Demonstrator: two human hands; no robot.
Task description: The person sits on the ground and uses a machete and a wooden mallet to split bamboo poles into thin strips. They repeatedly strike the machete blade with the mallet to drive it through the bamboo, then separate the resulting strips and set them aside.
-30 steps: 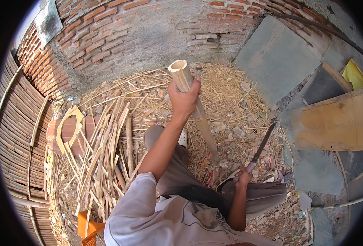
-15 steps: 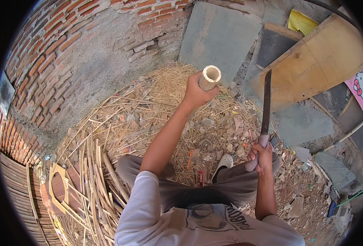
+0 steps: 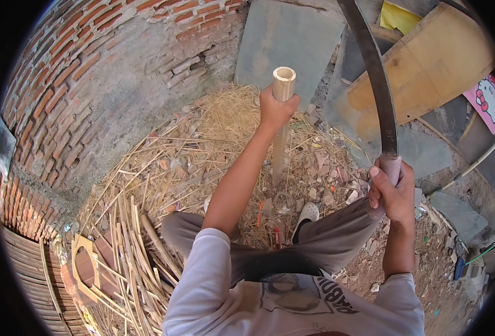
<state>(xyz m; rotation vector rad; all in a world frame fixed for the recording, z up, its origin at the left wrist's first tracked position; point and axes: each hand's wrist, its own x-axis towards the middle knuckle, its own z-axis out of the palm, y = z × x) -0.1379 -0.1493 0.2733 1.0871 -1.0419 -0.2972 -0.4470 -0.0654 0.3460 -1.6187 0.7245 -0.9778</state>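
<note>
My left hand [image 3: 278, 110] is closed around a bamboo pole [image 3: 284, 85] just under its open, hollow top end. The pole stands nearly upright, and its lower part runs down to the littered ground in front of my feet. On the right, my right hand [image 3: 394, 190] grips the pale handle of a machete [image 3: 377, 78]. Its long dark, curved blade points up and away, raised over the boards and well apart from the bamboo. The blade's tip reaches the top edge of the view.
Split bamboo strips [image 3: 132, 252] lie heaped at my left. Straw [image 3: 225, 117] and rubble cover the ground. A brick wall [image 3: 90, 73] rises at the left. Grey sheets [image 3: 286, 42] and a wooden board [image 3: 426, 67] lean at the back and right. My shoe [image 3: 308, 214] is near the pole's foot.
My right hand has lifted the machete up and to the right, so it looks larger. The bamboo pole has tilted, now showing more of its side and its lower length.
</note>
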